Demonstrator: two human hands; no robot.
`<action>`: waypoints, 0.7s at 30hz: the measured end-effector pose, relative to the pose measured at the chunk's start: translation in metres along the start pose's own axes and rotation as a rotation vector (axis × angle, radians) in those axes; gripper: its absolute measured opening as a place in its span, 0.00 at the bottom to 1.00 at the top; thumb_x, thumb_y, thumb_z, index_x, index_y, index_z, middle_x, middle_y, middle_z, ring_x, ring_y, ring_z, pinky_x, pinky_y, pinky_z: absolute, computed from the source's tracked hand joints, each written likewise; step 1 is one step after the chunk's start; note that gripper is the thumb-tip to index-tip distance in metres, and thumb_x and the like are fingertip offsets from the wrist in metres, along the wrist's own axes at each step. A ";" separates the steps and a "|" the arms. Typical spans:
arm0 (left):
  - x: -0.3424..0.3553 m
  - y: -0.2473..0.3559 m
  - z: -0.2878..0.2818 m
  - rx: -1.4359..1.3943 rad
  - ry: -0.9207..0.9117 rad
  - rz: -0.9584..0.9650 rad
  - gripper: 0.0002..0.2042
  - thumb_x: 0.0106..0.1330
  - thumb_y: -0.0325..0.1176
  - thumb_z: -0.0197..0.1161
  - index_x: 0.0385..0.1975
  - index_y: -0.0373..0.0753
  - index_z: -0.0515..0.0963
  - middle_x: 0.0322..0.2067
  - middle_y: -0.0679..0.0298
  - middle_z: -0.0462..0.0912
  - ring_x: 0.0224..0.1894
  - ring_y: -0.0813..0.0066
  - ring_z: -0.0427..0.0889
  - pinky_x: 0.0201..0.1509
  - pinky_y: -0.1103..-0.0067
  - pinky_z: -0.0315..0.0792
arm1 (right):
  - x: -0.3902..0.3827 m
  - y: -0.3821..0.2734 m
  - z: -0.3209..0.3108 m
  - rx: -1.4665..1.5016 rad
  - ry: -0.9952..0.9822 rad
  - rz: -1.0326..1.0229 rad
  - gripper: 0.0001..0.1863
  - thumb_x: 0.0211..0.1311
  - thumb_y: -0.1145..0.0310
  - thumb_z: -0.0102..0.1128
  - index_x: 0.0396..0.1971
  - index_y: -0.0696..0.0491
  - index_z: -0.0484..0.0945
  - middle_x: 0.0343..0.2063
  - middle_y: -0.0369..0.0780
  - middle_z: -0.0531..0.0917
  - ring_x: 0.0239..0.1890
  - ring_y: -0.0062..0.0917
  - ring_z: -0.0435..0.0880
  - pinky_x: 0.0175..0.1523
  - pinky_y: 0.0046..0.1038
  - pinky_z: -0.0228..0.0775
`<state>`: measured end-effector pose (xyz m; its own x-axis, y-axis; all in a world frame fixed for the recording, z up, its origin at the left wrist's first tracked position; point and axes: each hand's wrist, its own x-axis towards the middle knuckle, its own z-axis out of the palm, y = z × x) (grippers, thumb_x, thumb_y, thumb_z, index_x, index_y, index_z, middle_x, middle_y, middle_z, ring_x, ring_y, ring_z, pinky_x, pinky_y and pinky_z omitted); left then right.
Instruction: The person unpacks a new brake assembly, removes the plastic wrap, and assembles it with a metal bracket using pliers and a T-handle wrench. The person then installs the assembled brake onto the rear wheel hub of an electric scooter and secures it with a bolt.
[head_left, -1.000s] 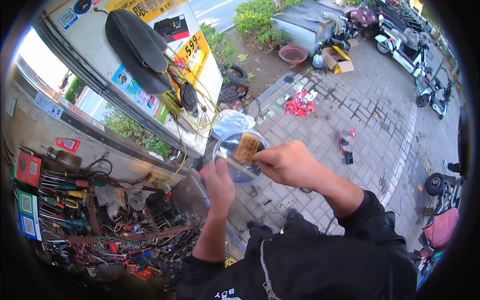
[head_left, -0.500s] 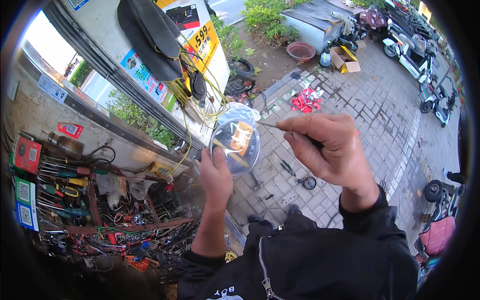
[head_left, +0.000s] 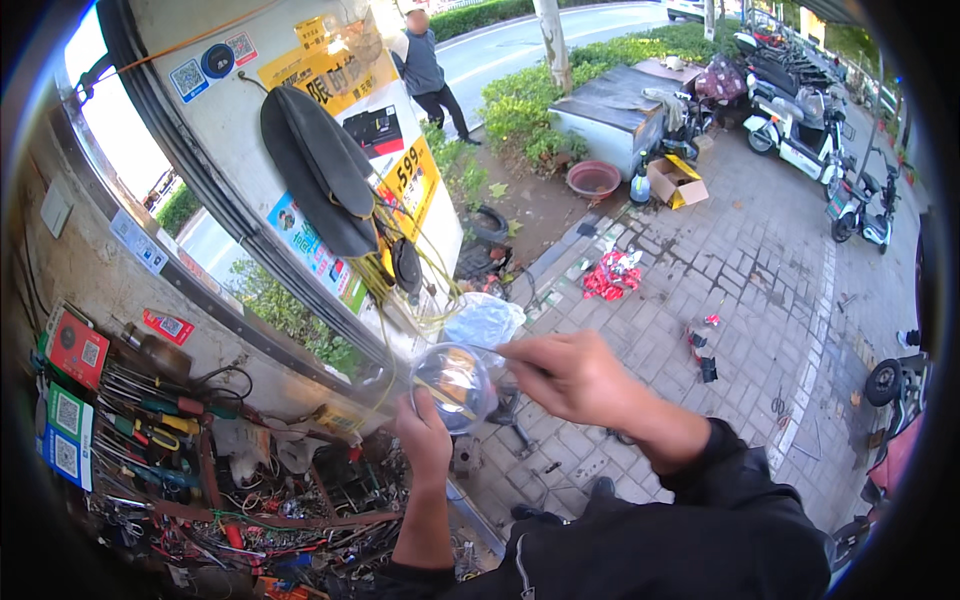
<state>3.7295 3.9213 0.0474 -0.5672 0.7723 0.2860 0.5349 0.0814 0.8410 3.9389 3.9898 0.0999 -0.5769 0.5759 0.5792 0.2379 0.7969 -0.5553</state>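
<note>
In my left hand [head_left: 424, 440] is a round, clear-faced case [head_left: 462, 400] with an orange label and a yellow strip showing through its shiny face. The thumb presses on its near rim and the other fingers are mostly hidden behind it. My right hand [head_left: 565, 375] pinches a thin dark rod [head_left: 488, 348] between thumb and forefinger. The rod points left at the case's upper right rim; whether they touch, I cannot tell. Just beyond the case hangs a crumpled clear plastic bag [head_left: 484, 320].
A cluttered bench of hand tools and small parts [head_left: 290, 480] lies at left. Yellow cords [head_left: 375, 280] and a dark scooter seat [head_left: 315, 175] hang on the post. On the paving are red scraps [head_left: 612, 276] and an open carton [head_left: 678, 183]. A person [head_left: 430, 75] stands far off.
The view has tilted up, bringing a distant person into sight. My right hand has come lower and left, closer to the case, and the rod now reaches its rim area.
</note>
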 end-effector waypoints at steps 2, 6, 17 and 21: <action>-0.004 -0.010 -0.005 -0.004 0.020 -0.013 0.17 0.74 0.40 0.48 0.41 0.28 0.73 0.33 0.51 0.80 0.36 0.58 0.80 0.42 0.68 0.72 | -0.004 0.003 0.015 -0.011 -0.188 0.095 0.07 0.57 0.67 0.61 0.35 0.50 0.81 0.21 0.45 0.80 0.23 0.42 0.81 0.28 0.40 0.74; 0.008 -0.055 -0.036 -0.219 0.121 -0.076 0.18 0.75 0.40 0.47 0.44 0.28 0.73 0.37 0.55 0.80 0.41 0.66 0.80 0.46 0.72 0.73 | -0.013 -0.002 0.013 0.161 -0.127 0.051 0.09 0.58 0.67 0.61 0.38 0.52 0.82 0.24 0.47 0.82 0.26 0.45 0.82 0.33 0.38 0.76; -0.134 -0.174 -0.143 -0.997 0.370 -0.782 0.21 0.59 0.26 0.69 0.52 0.35 0.73 0.47 0.61 0.81 0.44 0.69 0.83 0.55 0.70 0.75 | 0.135 -0.111 0.187 0.560 -0.378 -0.038 0.19 0.63 0.72 0.56 0.54 0.55 0.73 0.36 0.49 0.83 0.43 0.35 0.85 0.49 0.32 0.74; -0.170 -0.185 -0.180 -1.062 0.430 -0.673 0.22 0.56 0.20 0.67 0.52 0.35 0.74 0.47 0.61 0.81 0.44 0.68 0.83 0.50 0.72 0.78 | 0.195 -0.194 0.270 0.765 -0.487 -0.121 0.12 0.64 0.66 0.56 0.43 0.58 0.75 0.30 0.49 0.82 0.35 0.42 0.83 0.41 0.35 0.73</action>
<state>3.6144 3.6617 -0.0743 -0.7837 0.5004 -0.3681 -0.5602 -0.3133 0.7668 3.5694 3.8978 0.1594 -0.8712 0.2177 0.4400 -0.3280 0.4087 -0.8517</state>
